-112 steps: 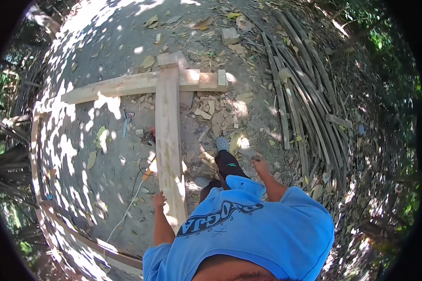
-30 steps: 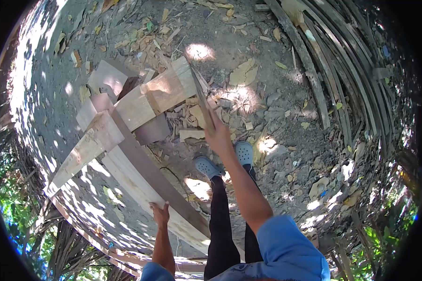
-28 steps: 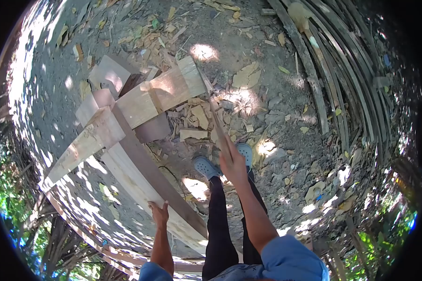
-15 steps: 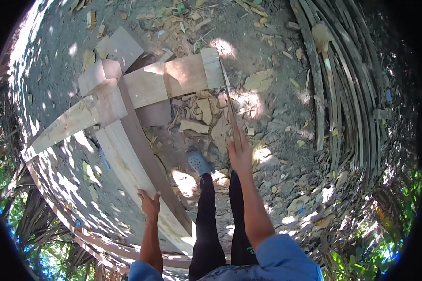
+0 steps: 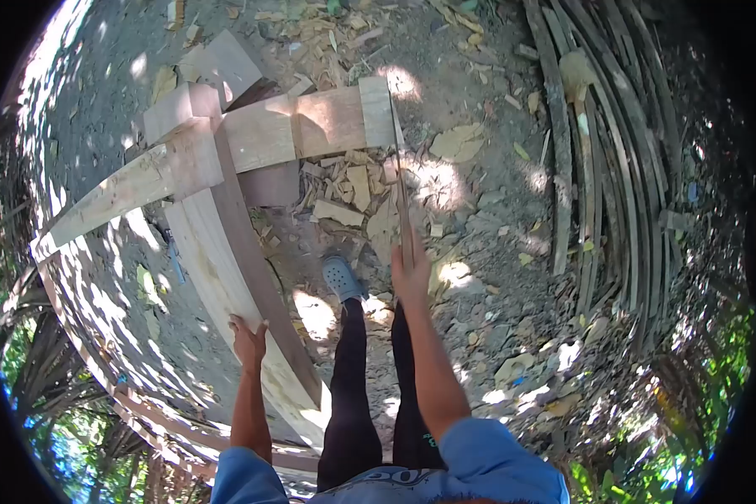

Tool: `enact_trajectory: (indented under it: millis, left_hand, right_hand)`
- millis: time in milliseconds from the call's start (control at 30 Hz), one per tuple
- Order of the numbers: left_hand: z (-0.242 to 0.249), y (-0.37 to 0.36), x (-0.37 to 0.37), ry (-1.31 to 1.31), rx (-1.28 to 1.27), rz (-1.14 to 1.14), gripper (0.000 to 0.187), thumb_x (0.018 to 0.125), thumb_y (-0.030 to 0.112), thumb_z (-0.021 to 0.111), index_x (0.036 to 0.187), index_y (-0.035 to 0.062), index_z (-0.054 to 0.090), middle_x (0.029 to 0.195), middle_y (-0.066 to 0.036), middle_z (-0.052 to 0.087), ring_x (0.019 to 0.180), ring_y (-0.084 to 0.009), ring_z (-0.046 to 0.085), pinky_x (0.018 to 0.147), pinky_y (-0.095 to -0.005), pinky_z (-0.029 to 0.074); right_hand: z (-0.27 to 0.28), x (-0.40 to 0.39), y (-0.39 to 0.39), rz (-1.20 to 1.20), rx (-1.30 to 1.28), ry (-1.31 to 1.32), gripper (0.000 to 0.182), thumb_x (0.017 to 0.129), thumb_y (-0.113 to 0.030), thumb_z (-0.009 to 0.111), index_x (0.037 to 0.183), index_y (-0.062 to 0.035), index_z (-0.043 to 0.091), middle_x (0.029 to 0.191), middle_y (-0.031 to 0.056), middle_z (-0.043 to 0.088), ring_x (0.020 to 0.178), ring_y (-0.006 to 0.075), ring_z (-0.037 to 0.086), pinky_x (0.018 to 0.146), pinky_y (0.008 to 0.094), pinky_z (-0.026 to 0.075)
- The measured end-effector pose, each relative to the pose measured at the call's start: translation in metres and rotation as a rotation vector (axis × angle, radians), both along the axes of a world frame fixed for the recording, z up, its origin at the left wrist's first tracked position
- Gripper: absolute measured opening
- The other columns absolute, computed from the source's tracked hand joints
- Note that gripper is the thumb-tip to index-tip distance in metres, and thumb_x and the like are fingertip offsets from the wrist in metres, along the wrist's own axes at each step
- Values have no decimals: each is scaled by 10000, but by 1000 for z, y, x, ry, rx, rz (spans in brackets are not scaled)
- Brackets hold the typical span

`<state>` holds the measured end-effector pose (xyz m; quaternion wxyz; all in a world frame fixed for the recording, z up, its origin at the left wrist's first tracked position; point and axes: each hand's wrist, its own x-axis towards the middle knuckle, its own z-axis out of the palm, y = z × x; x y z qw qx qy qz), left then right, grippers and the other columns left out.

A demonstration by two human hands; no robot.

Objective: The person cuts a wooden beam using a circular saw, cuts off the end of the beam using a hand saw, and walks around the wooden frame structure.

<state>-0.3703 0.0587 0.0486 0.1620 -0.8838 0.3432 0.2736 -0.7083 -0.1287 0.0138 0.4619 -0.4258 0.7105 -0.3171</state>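
My right hand (image 5: 411,273) is closed round the handle end of a handsaw (image 5: 402,189), seen nearly edge-on. Its thin blade runs away from me along the right end of a wooden crosspiece (image 5: 332,122). That timber lies across a long squared beam (image 5: 218,260), near the beam's far end. On the near part of the beam rests my left hand (image 5: 248,343), thumb apart from the fingers, holding nothing. How the saw's teeth meet the wood is hidden.
Wood chips (image 5: 344,189) cover the ground below the crosspiece. Wood blocks (image 5: 227,67) lie at the beam's far end. A stack of long wooden strips (image 5: 613,160) lies at right. My grey clog (image 5: 342,278) stands beside the beam.
My right hand and the saw have drawn back slightly toward me along the crosspiece's end. My left hand stays on the beam. The whole view has shifted a little.
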Motion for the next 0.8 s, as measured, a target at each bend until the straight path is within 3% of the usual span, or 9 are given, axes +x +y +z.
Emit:
enact_trajectory:
  millis: [200,267,400,467,500,567,600,667,800]
  left_hand:
    - [6,-9,-6,-22,19,106,971,737,440,673,1392,-25,129,1378,-324,253,1150,-428,456,913,-446,418]
    - [-2,-2,-4,-36,-1,136,987,718,445,689,1396,-10,136,1388,-303,259,1157,-409,460,907,-440,427]
    - [-12,-16,14,193,46,327,949,679,540,671,1378,54,252,1296,-219,453,1124,-359,507,904,-421,440]
    - [16,-54,-23,357,-32,228,671,715,604,587,1109,61,585,1052,-152,627,987,-339,588,822,-431,465]
    - [-30,-49,-48,368,-296,61,588,745,562,576,1016,43,627,1025,-176,628,962,-338,593,820,-432,459]
    - [50,-78,-124,500,-716,-115,387,820,410,541,988,76,642,992,-184,624,949,-329,585,807,-435,452]
    - [-5,-70,-171,639,-806,92,300,868,329,489,967,88,638,963,-162,623,930,-318,578,782,-435,453]
    - [-8,-54,-264,543,-1163,-217,285,883,281,443,835,49,601,812,-134,608,792,-332,570,690,-450,436]
    - [91,-13,-384,982,-579,-144,407,875,335,438,850,-32,613,805,-218,605,768,-365,581,715,-477,427]
  right_hand:
    - [157,-69,154,176,187,187,407,823,-101,594,1204,3,498,932,147,604,835,199,609,728,322,475]
    - [173,-96,163,-70,295,18,308,814,-90,581,1099,14,525,816,93,539,665,170,526,628,312,451]
    - [177,-155,121,369,198,352,220,801,-168,629,848,-14,479,767,95,540,624,178,496,572,318,399]
    - [149,-201,100,466,428,445,317,829,-304,587,711,-22,503,660,82,527,572,175,483,555,318,396]
    - [149,-224,88,518,378,439,317,829,-304,587,711,-22,503,660,82,527,572,175,483,555,318,396]
    - [155,-239,61,795,600,434,427,830,-398,565,727,15,530,622,117,514,575,207,502,533,316,382]
    - [165,-239,54,893,646,435,430,831,-403,561,717,11,528,616,114,513,568,206,501,531,317,383]
    - [184,-236,42,1043,700,452,438,832,-411,554,695,3,526,604,108,511,555,204,498,527,320,386]
    - [223,-223,36,1253,747,525,456,835,-429,538,653,-11,521,580,97,506,529,201,493,518,325,392]
